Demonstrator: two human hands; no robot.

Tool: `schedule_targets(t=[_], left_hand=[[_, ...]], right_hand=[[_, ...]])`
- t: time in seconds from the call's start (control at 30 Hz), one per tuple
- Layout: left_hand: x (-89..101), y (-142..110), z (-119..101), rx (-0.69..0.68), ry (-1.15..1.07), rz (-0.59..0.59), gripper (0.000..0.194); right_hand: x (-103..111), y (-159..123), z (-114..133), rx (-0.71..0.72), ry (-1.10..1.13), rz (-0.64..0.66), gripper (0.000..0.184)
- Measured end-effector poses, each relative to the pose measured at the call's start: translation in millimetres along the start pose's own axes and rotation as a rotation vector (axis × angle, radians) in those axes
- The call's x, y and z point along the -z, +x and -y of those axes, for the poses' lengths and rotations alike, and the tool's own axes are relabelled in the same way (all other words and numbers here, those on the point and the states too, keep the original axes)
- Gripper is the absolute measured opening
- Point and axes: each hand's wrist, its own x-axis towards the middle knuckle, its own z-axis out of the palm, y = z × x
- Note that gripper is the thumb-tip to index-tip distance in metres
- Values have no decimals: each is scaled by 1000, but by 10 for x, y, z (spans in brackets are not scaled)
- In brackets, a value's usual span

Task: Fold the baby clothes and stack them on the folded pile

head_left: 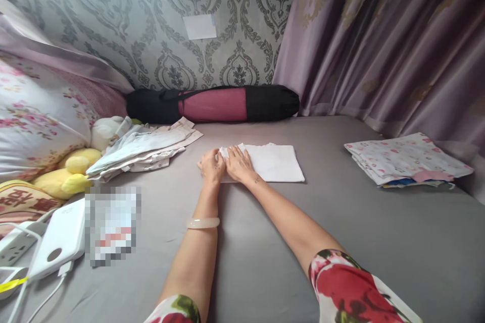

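A folded white cloth (278,163) lies flat on the grey bed sheet (261,262) in front of me. At its left end my left hand (212,165) has its fingers curled closed on the fabric, and the fingertips are partly hidden. My right hand (238,162) presses palm down on the cloth close beside the left one, with its fingers stretched out. The right half of the cloth is uncovered and its edges look fairly straight.
To the left lies a pile of light clothes (144,149) near yellow plush toys (71,171). A white power bank (60,239) and power strip (18,242) with cables sit nearer. A folded patterned cloth stack (405,156) is at right; a long black-and-red bag (212,104) lies along the wall.
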Motion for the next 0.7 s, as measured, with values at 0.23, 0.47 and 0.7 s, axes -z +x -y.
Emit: schedule_targets(t=[0.23,0.47,0.7], left_hand=[[-67,-152,-167,-394,137,158,33],[-117,-187,-156,-445,193,271,26],[-202,-247,-198,-487,221,200,24]], right_hand=[[95,-138,-381,-74,-67,-80,54],[59,-177,-445,-102,-66,-69,53],[134,-197,-491,-101,-47,-26,53]])
